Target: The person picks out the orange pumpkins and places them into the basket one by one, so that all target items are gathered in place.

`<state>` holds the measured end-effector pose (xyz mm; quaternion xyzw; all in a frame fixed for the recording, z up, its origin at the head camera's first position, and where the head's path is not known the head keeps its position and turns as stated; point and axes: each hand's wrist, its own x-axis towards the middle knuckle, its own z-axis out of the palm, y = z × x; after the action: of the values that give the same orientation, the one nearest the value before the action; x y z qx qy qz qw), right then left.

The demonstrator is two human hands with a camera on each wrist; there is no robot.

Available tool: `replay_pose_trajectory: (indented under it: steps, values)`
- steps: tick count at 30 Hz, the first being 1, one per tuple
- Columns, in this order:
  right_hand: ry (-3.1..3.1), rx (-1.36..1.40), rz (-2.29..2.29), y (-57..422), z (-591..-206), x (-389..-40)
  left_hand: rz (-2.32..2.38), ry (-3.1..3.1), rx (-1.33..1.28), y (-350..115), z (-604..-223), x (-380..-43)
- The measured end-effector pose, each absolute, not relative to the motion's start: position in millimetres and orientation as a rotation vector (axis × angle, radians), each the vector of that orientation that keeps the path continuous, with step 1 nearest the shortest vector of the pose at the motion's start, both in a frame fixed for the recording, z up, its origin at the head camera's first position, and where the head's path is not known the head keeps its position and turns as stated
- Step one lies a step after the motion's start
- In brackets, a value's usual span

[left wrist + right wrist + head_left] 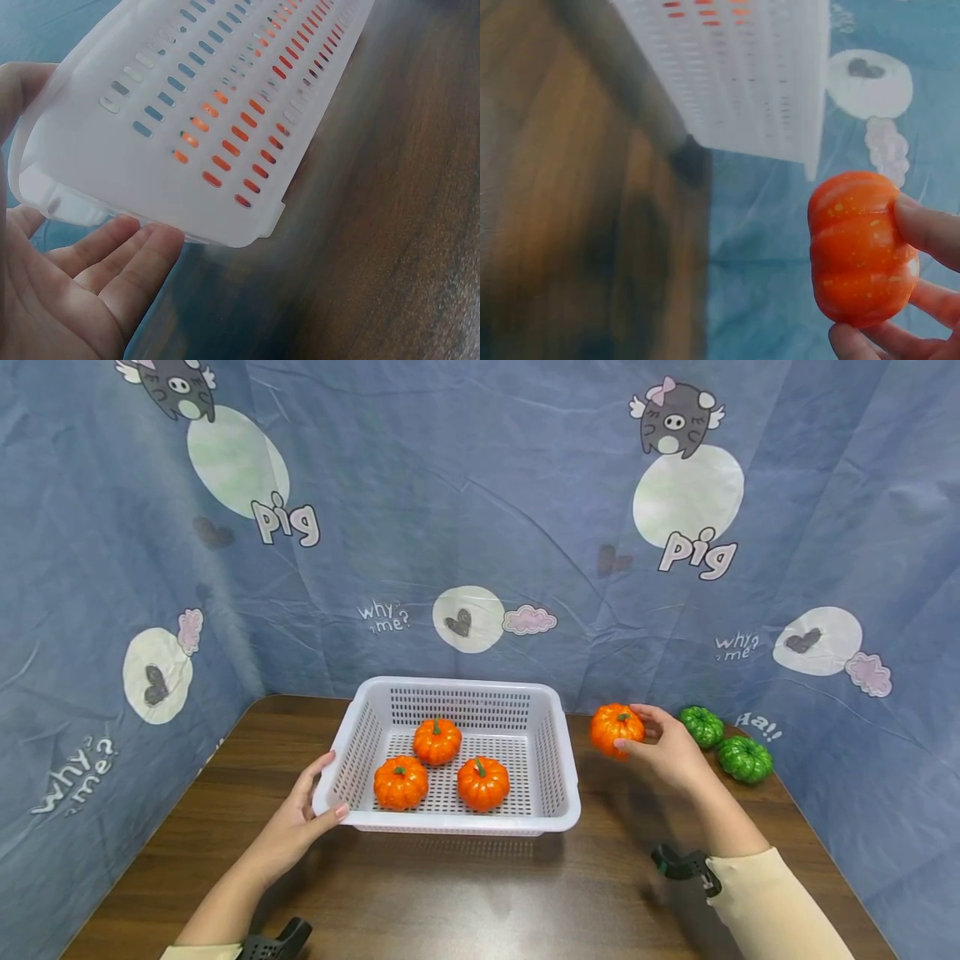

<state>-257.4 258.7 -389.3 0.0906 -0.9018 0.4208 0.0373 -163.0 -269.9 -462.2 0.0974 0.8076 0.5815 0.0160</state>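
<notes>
A white slotted plastic basket [457,821] stands on the wooden table with three small orange pumpkins inside: one toward the back [437,742], one at front left [401,783] and one at front right [483,785]. At the basket's left front corner, my left hand [294,822] grips the rim with the thumb over it. In the left wrist view, several fingers [146,255] touch the rim's edge. My right hand [670,753] pinches another orange pumpkin [615,729] between thumb and fingers, raised to the right of the basket. In the right wrist view this pumpkin [862,251] shows its ribbed side.
Two green pumpkins, one farther back [701,727] and one nearer [744,759], lie at the table's right edge, beyond my right hand. A blue printed cloth [480,510] hangs behind and on both sides. The brown table [450,893] extends in front of the basket.
</notes>
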Motion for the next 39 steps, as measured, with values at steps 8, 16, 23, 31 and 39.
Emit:
replay_pose_trajectory:
  steps: [8,16,23,31,39]
  values:
    - [-2.824,0.306,1.339,248.3,-369.5,-258.6,1.823,2.495,0.296,-269.8,-461.7,-162.5]
    - [-2.824,0.368,1.405,227.7,-353.3,-262.4,1.831,2.491,0.312,-269.7,-462.2,-162.0]
    - [-2.805,0.423,1.450,206.6,-346.4,-270.7,1.822,2.500,0.284,-269.4,-461.6,-162.2]
    - [-2.847,0.467,1.478,185.0,-342.6,-280.6,1.832,2.495,0.298,-269.0,-462.2,-162.6]
    - [-2.908,0.519,1.509,164.9,-339.5,-290.3,1.831,2.503,0.299,-268.5,-460.1,-162.8]
